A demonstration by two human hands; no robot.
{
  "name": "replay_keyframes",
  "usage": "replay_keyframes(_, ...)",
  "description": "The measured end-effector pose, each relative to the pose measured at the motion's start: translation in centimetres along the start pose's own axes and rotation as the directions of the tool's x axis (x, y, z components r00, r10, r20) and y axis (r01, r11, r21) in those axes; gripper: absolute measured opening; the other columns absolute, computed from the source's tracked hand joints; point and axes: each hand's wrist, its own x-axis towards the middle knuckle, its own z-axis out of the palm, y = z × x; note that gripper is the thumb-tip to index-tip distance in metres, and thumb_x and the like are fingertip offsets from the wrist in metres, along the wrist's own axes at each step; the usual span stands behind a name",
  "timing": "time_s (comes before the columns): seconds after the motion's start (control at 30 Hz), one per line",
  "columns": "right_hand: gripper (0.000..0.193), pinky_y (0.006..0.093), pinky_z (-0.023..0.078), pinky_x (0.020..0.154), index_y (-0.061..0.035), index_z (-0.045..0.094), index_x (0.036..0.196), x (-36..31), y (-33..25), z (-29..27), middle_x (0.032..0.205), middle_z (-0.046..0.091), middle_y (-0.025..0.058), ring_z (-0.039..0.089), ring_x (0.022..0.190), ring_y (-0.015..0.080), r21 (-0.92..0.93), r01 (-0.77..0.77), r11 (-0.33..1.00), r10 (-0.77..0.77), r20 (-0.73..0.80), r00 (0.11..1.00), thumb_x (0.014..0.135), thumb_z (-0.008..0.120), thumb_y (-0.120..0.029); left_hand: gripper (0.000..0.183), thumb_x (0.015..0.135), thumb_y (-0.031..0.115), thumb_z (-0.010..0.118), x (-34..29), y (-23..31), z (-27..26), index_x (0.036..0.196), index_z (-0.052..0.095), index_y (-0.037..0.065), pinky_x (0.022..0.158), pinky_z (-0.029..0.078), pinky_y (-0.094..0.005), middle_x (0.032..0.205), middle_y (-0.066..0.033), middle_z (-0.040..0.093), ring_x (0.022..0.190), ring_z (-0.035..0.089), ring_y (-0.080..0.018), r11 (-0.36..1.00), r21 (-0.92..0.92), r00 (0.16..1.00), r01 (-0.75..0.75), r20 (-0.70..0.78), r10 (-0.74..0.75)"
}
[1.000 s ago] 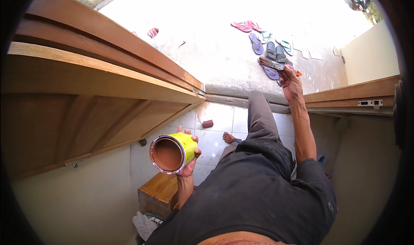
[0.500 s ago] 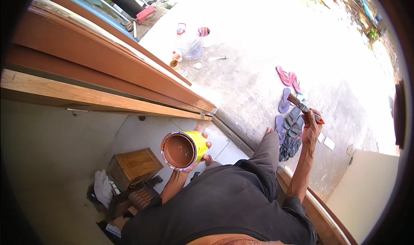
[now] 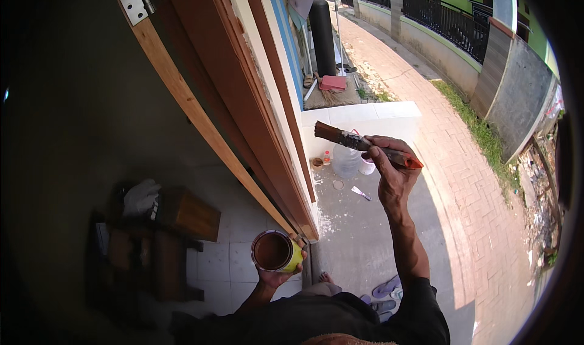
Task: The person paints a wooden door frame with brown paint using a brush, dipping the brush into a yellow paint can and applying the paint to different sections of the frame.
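Observation:
My left hand (image 3: 283, 277) is wrapped round a yellow paint can (image 3: 294, 258) low in front of me. Brown paint shows inside its round mouth. Raised to the right, my right hand (image 3: 394, 172) grips a paintbrush (image 3: 359, 142) by its handle, which ends in a reddish tip. The bristles are stained brown and point left, toward the door frame (image 3: 255, 96). That frame is painted brown, with a pale strip along it. A gap separates the bristles from the frame. Beside it, a bare wooden door edge (image 3: 188, 108) carries a metal hinge (image 3: 135, 3).
On the grey floor outside stand a clear plastic jug (image 3: 346, 162), a white tub (image 3: 367, 165) and a scraper (image 3: 361, 193). Sandals (image 3: 386, 287) lie near my feet. Indoors, a wooden cabinet (image 3: 191, 214) stands at left. A red dustpan (image 3: 333, 83) is by the far wall.
My view has swung up and turned toward the door frame and the lane. The brush has risen and moved left, its bristles now nearer the frame. Both hands keep their holds.

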Motion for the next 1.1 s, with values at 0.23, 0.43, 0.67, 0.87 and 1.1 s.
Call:
replay_keyframes(0.23,0.020,0.0234,0.057,0.078,0.0038,0.074,0.108,14.7,-6.9,10.8,0.098,0.077,0.0105,0.071,0.087,0.0116,0.201,0.462,0.864,-0.478,0.039,0.877,0.092,0.080,-0.006,0.101,0.078,0.066,0.078,1.8,-0.4,-0.3,0.155,0.041,0.013,0.105,0.046,-0.0528,0.149,-0.0180,0.042,0.137,0.040,-0.0402,0.950,0.215,0.974,-0.225,0.047,0.220)
replay_keyframes(0.43,0.020,0.0227,0.057,0.076,0.0054,0.073,0.107,23.2,-9.4,17.8,0.090,0.077,0.0099,0.072,0.084,0.0109,0.352,0.686,0.636,-0.740,0.029,0.672,0.090,0.080,-0.003,0.098,0.076,0.060,0.081,1.2,-1.8,-0.4,0.151,0.044,0.010,0.106,0.046,-0.0536,0.146,-0.0186,0.044,0.136,0.041,-0.0430,0.852,0.263,0.890,-0.452,0.076,0.449)
replay_keyframes(0.67,0.013,0.0228,0.053,0.072,0.0030,0.076,0.101,24.5,-10.0,20.8,0.091,0.074,0.0043,0.067,0.083,0.0079,0.396,0.679,0.618,-0.731,-0.027,0.682,0.093,0.079,-0.005,0.084,0.082,0.051,0.077,1.1,-5.2,0.1,0.148,0.047,0.009,0.107,0.047,-0.0555,0.142,-0.0198,0.044,0.134,0.042,-0.0394,0.676,0.254,0.718,-0.692,0.145,0.681)
replay_keyframes(0.87,0.016,0.0246,0.056,0.073,0.0045,0.073,0.106,22.2,-4.9,16.2,0.095,0.076,0.0094,0.071,0.083,0.0116,0.443,0.666,0.601,-0.738,-0.014,0.675,0.094,0.077,-0.005,0.088,0.081,0.054,0.079,2.0,-7.0,-0.2,0.150,0.045,0.011,0.107,0.046,-0.0541,0.145,-0.0190,0.043,0.136,0.040,-0.0374,0.574,0.213,0.608,-0.791,0.169,0.775)
replay_keyframes(1.1,0.017,0.0336,0.062,0.086,0.0102,0.067,0.105,13.5,4.7,5.5,0.100,0.075,0.0215,0.076,0.096,0.0261,0.464,0.331,0.822,-0.483,0.260,0.836,0.091,0.075,0.007,0.092,0.081,0.051,0.079,1.2,-8.5,0.4,0.155,0.041,0.012,0.107,0.044,-0.0534,0.149,-0.0195,0.040,0.138,0.035,-0.0375,0.497,0.162,0.514,-0.853,0.090,0.853)
